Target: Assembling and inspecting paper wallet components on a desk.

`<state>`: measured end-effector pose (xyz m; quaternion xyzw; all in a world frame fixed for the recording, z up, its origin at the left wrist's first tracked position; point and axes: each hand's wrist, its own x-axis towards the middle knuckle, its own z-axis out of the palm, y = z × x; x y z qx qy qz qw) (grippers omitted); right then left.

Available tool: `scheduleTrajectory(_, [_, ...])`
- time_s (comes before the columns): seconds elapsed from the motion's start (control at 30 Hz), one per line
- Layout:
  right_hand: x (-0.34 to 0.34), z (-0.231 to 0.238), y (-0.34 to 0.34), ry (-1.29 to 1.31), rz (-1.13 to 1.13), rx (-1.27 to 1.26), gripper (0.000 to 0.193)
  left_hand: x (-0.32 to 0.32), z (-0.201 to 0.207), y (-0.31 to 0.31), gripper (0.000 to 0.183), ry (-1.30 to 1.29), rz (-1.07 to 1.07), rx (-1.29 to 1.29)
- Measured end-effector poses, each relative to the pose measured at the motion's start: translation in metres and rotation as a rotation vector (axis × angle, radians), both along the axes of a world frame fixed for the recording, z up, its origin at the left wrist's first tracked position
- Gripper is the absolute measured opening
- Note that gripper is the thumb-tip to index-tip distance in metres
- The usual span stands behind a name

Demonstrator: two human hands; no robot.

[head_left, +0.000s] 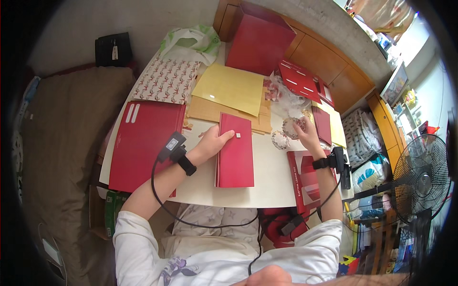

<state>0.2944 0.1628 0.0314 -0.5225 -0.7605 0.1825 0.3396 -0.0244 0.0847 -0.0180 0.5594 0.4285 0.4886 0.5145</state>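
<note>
My left hand [213, 144] grips the left edge of a red folded card stack [238, 162] above the table's middle, thumb on top. A small whitish square piece [238, 136] lies on the card just beyond that thumb. My right hand [309, 135] reaches over a round, ring-like cluster of small dark and pale bits [289, 126], its fingertips pinched together there. Whatever lies between those fingertips is too small to make out. Beside it sits a second such cluster [280, 140]. A red box with a window [307, 176] lies below my right wrist.
Large red sheets [143, 148] cover the table's left side, with a patterned sheet [167, 80] behind. Yellow paper [229, 88] lies on brown cardboard [202, 109]. A tall red box [260, 40] stands at the back. A black fan [423, 178] is at right. Cables hang from both wrist devices.
</note>
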Motion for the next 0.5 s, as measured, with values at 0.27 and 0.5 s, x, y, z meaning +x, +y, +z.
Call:
scheduleTrajectory(0.27, [0.0042, 0.0044, -0.0032, -0.033, -0.044, 0.065, 0.049, 0.0015, -0.0021, 0.0020, 0.031, -0.011, -0.012, 0.025])
scheduleTrajectory(0.5, [-0.0023, 0.0090, -0.0055, -0.165, -0.138, 0.172, 0.050, -0.0014, 0.0004, -0.0020, 0.031, 0.000, -0.010, -0.006])
